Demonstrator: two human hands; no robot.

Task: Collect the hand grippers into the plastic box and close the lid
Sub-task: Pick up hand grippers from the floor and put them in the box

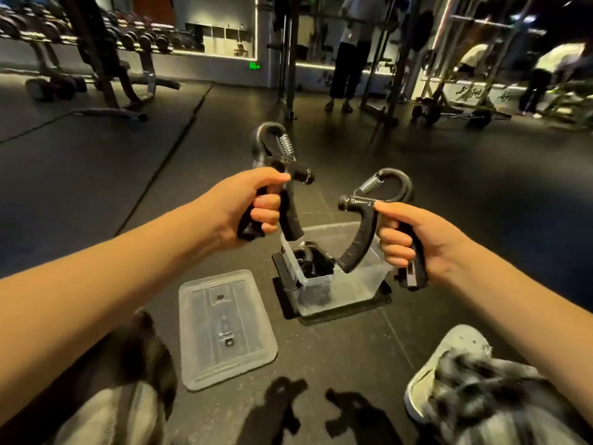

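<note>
A black steel-sprung plastic hand gripper [290, 216] and a second hand gripper [362, 232] are held aloft over the open clear plastic box [356, 287] (more grippers [313, 261] inside); its clear rectangular lid [224, 329] lies flat alongside.

Floor [80, 175]: dark rubber mats, with one seam running diagonally at 10 o'clock. Dumbbell rack [96, 40] at 10–11 o'clock, loaded, standing along a strip-lit wall. White shelf unit [221, 40] at 11–12 o'clock, contents too small to tell. Green lit sign [254, 66] at 12 o'clock, low on the wall. Steel frame upright [288, 59] just right of the sign. Person [348, 65] standing at 1 o'clock in dark cropped trousers. Barbell [455, 115] lying on the floor at 2 o'clock. Black mat [383, 300] just below centre, at 5–6 o'clock.
</note>
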